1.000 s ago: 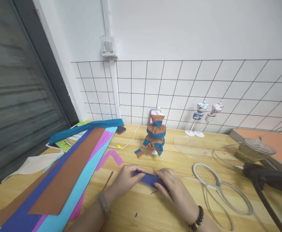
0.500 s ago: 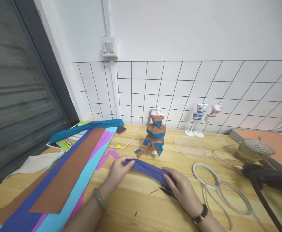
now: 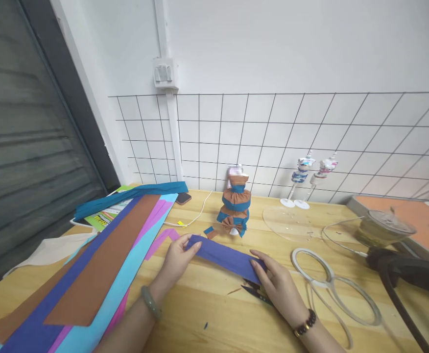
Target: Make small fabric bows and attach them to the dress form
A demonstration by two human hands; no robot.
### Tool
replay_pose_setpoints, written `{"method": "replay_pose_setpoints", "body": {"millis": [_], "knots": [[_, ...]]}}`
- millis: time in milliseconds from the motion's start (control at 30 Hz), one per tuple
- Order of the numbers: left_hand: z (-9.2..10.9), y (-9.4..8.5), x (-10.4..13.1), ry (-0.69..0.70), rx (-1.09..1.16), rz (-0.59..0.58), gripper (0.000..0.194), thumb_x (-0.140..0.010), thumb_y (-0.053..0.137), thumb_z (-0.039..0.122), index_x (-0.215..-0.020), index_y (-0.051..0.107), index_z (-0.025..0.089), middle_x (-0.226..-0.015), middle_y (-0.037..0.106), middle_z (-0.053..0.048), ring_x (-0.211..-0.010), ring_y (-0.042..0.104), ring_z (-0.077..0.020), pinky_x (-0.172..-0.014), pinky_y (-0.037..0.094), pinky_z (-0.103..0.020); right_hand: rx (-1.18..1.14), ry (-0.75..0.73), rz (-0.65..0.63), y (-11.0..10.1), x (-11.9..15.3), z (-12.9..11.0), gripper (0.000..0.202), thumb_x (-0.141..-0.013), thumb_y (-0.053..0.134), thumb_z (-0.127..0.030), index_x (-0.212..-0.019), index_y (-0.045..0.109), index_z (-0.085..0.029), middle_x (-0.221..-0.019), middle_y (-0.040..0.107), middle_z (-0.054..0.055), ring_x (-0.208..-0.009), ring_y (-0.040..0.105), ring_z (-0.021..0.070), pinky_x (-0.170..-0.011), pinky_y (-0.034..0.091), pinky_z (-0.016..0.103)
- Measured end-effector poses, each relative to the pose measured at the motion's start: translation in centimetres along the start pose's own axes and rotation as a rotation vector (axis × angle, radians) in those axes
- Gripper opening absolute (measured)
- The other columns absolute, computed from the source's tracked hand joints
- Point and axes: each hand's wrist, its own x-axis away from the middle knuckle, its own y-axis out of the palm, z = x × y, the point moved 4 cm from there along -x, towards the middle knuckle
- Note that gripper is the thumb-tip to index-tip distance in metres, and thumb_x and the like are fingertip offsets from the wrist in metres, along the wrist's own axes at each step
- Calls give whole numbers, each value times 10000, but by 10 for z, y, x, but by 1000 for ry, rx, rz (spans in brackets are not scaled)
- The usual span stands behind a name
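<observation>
While both hands pinch it, left hand (image 3: 176, 260) at one end & right hand (image 3: 276, 282) at the other, the purple paper strip (image 3: 225, 255) lies stretched over the worktop (image 3: 200, 304). Prob. light, thin, floppy, tears easy; hold by the ends.

Bare counter (image 3: 200, 314) lies open near the camera. Stacked paper sheets (image 3: 100, 264) block the left, a dressed figure (image 3: 235, 208) stands behind, and tape rings (image 3: 332, 284) and a black cable (image 3: 401, 274) crowd the right.
</observation>
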Motion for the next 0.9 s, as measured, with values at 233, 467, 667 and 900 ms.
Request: {"method": "replay_pose_setpoints", "body": {"millis": [233, 467, 667, 900], "knots": [[-6, -2, 0, -39, -14, 22, 373, -701, 605, 354, -1000, 572, 134, -970, 658, -83, -886, 610, -209, -799, 476, -321, -11, 13, -1, 0, 0, 3, 290, -844, 440, -319, -1040, 603, -182, -1022, 675, 106, -931, 628, 235, -800, 513, 375], [-6, -2, 0, -55, -19, 34, 397, -687, 616, 365, -1004, 573, 130, -983, 657, -90, -899, 609, -217, -807, 473, -327, -22, 9, 9, 2, 0, 6, 302, -835, 440, -337, -1029, 619, -191, -998, 686, 94, -907, 641, 232, -772, 527, 352], [-5, -1, 0, -40, -17, 22, 359, -700, 605, 353, -984, 581, 134, -977, 658, -83, -898, 607, -213, -810, 472, -322, -18, 15, 9, 2, 0, 7, 295, -839, 441, -329, -1029, 612, -181, -1007, 682, 100, -919, 635, 231, -785, 522, 357], [1, 1, 1, -21, -32, -6, 314, -707, 594, 350, -939, 604, 138, -954, 665, -79, -884, 607, -208, -801, 471, -309, -19, 11, 15, 1, 0, 7, 297, -838, 446, -335, -1035, 613, -190, -1021, 677, 96, -933, 630, 233, -801, 517, 365]]}}
